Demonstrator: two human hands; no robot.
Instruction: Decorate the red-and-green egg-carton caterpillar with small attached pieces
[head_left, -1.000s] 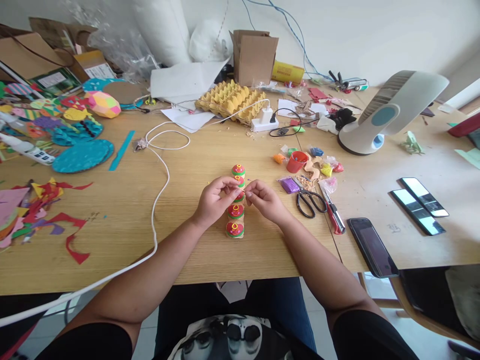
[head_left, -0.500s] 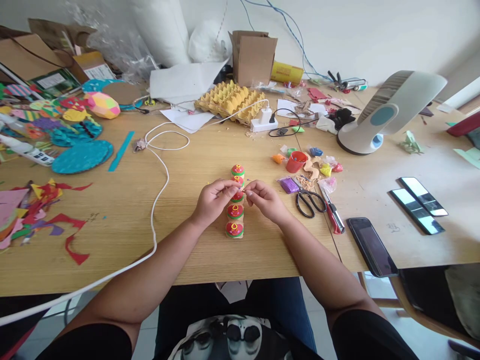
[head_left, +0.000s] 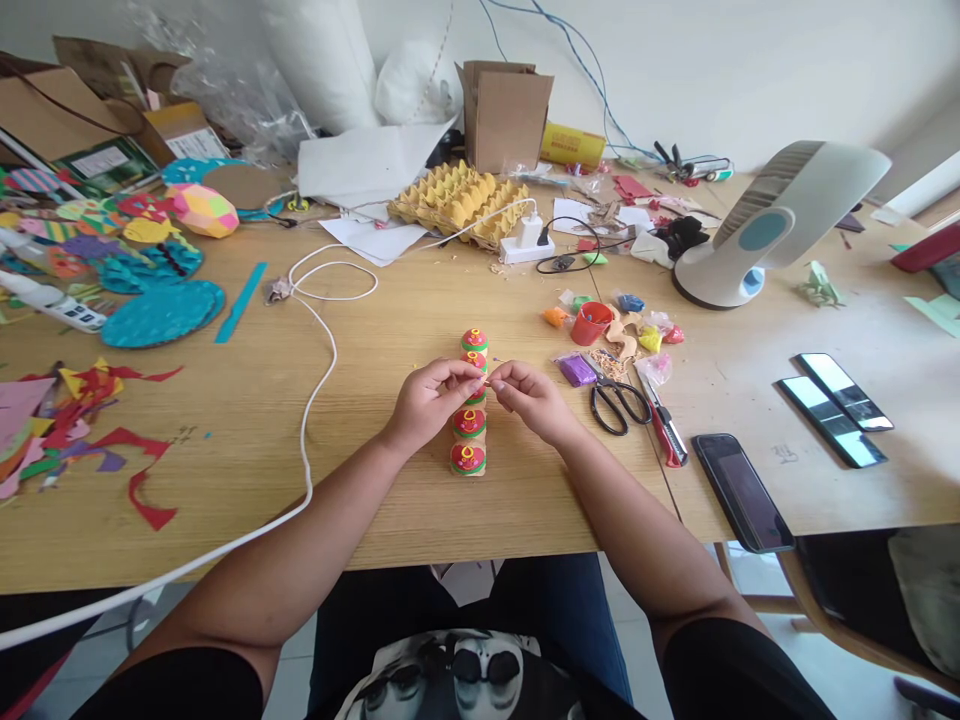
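Observation:
A strip of egg-carton cups [head_left: 469, 424] runs away from me on the table, its bumps covered in red and green with yellow loops on top. Above the middle of the strip, my left hand [head_left: 433, 400] is closed in a pinch, thumb against forefinger. My right hand [head_left: 531, 398] pinches too, its fingertips almost meeting the left ones. Something thin and tiny seems to be between the fingertips, too small to name. Both hands partly hide the middle cups.
On the right lie black-handled scissors [head_left: 619, 400], a red utility knife [head_left: 664, 425], a purple clay packet [head_left: 576, 370], a red cup [head_left: 592, 323] and phones [head_left: 742, 490]. A fan [head_left: 772, 225] stands behind. A white cable [head_left: 306, 450] crosses left, near paper scraps [head_left: 97, 430].
Both hands stay over the strip with fingertips pinched; only slight finger movement shows. The whole view has shifted very slightly.

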